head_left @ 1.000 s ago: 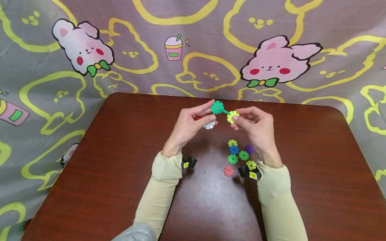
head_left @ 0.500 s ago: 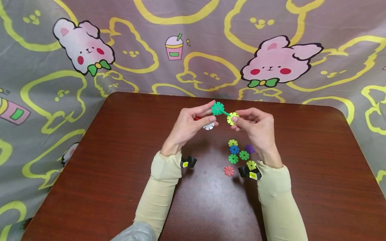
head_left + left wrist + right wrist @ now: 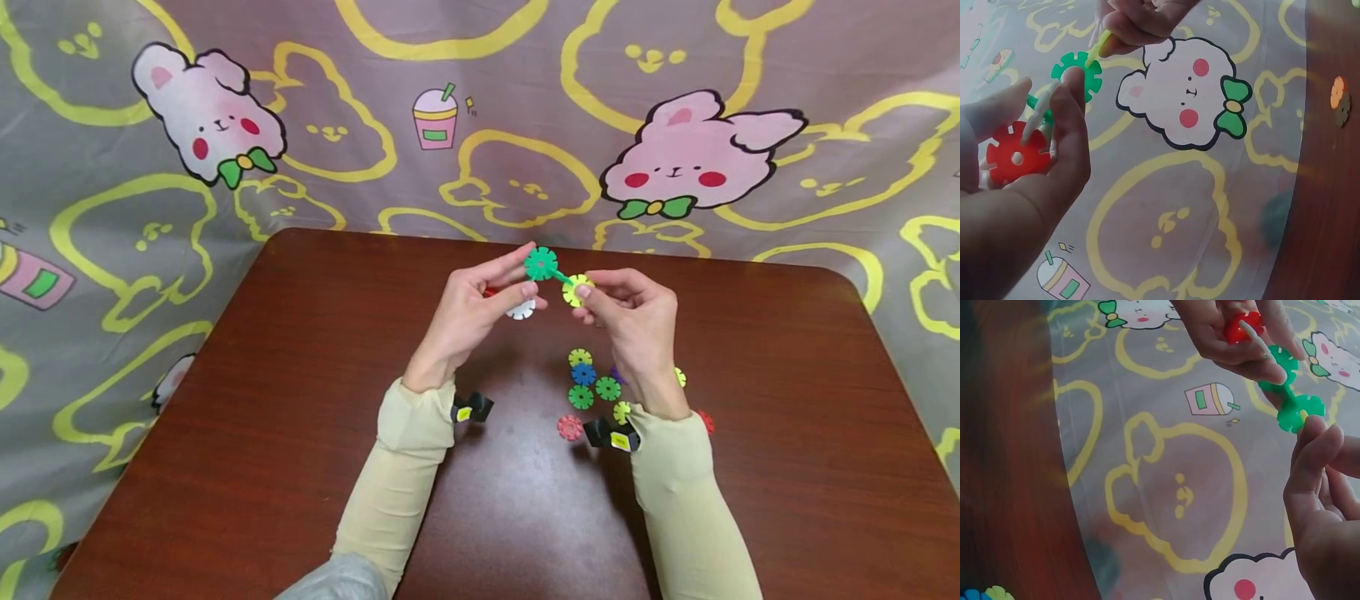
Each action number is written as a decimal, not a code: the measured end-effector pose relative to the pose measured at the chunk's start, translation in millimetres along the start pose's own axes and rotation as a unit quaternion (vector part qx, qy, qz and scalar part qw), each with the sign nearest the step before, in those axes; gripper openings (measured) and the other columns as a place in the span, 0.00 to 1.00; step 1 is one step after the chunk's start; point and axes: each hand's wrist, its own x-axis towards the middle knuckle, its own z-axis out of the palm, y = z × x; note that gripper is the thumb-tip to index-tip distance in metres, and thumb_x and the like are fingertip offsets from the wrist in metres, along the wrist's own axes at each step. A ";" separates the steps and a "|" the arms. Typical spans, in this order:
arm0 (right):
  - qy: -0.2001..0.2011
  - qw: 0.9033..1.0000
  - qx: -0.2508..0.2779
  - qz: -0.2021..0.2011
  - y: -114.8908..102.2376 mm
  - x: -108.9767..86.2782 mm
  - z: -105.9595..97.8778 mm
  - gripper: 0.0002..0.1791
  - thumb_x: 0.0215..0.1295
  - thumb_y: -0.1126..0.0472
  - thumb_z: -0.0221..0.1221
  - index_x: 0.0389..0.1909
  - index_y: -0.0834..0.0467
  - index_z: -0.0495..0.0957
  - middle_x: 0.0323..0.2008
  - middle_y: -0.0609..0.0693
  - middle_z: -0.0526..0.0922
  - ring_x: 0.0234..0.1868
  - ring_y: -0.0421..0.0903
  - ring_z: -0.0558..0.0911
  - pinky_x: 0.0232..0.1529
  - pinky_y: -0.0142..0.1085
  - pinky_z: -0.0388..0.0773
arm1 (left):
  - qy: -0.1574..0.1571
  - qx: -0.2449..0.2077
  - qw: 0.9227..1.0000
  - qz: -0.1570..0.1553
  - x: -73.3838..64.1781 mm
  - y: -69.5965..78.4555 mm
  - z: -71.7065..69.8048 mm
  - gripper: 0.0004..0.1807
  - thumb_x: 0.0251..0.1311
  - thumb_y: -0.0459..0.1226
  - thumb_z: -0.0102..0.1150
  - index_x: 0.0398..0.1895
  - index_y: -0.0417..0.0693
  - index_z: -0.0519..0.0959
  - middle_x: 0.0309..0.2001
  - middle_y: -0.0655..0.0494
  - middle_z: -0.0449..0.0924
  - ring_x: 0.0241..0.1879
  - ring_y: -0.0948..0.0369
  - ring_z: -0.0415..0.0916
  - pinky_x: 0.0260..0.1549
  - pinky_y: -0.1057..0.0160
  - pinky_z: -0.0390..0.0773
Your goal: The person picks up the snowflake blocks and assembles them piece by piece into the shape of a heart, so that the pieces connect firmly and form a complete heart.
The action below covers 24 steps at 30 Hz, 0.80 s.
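Note:
Above the table my left hand grips a chain of notched plastic discs between thumb and fingers. A white disc and a green disc stick out of this hand in the head view. The chain's red disc lies against the palm in the left wrist view. At the far end, a second green disc meets a yellow disc edge to edge, set crosswise. My right hand pinches that yellow disc between thumb and index finger, hiding part of it.
Several loose notched discs, among them a blue disc and a pink disc, lie on the brown table below the right hand. A red disc shows beside the right sleeve. A patterned cloth hangs behind.
The right wrist and forearm have shifted slightly left, uncovering a yellow and a red disc on their right side. Both hands keep their hold, and the joined discs have barely moved.

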 end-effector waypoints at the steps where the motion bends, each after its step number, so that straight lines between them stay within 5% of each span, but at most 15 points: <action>1: -0.002 1.000 -0.001 -0.001 -0.4 0.0 0.1 0.09 0.52 0.75 0.67 0.36 0.70 0.83 0.25 0.51 0.86 0.18 0.44 0.85 0.26 0.34 0.84 | 0.001 -0.005 1.000 0.000 0.2 -0.4 -0.4 0.27 0.61 0.28 0.60 0.65 0.44 0.71 0.53 0.39 0.81 0.36 0.51 0.87 0.45 0.65 0.83; 14: 0.001 1.000 0.003 -0.007 -2.8 -0.9 3.5 0.08 0.52 0.75 0.67 0.35 0.70 0.82 0.25 0.50 0.86 0.18 0.44 0.84 0.25 0.34 0.84 | 0.002 -0.028 1.000 -0.007 0.6 -1.9 -1.6 0.27 0.62 0.28 0.59 0.66 0.41 0.70 0.54 0.37 0.79 0.33 0.57 0.87 0.48 0.64 0.82; 24: -0.007 1.000 -0.021 -0.004 -7.5 -2.1 -1.1 0.07 0.52 0.76 0.66 0.33 0.66 0.83 0.24 0.50 0.86 0.17 0.43 0.84 0.24 0.32 0.83 | -0.008 -0.004 1.000 -0.010 -1.0 -1.6 3.4 0.27 0.61 0.29 0.60 0.66 0.45 0.71 0.51 0.38 0.82 0.37 0.44 0.85 0.46 0.65 0.83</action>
